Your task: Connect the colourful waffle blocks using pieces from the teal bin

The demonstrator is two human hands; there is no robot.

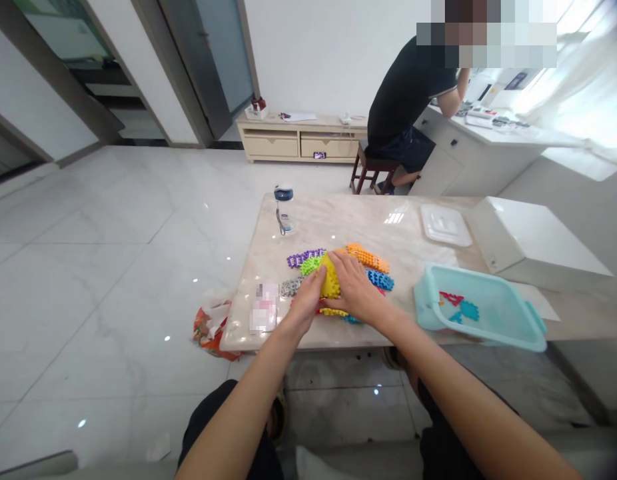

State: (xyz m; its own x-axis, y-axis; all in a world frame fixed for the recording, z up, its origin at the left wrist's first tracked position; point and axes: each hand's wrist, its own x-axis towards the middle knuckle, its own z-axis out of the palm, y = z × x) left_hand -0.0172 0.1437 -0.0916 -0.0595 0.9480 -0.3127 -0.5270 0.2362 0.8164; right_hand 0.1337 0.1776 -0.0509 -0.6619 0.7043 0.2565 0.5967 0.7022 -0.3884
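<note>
Between my two hands is a bundle of yellow toothed plastic pieces [330,279], tilted up above the marble table. My left hand [309,299] grips its left side, fingers closed. My right hand [356,283] is wrapped over its right side. Around them lie rows of similar toothed pieces sorted by colour: purple [304,258], light green [311,265], grey [290,287], orange [368,258] and blue [380,279]. Some red and yellow ones show partly under my hands.
A turquoise bin [428,313] holding a few loose pieces stands at the right. Behind it are a white lid [444,225] and a white box [543,240]. A water bottle [284,212] and a printed card [263,308] are at left. A person [406,93] sits at a far desk.
</note>
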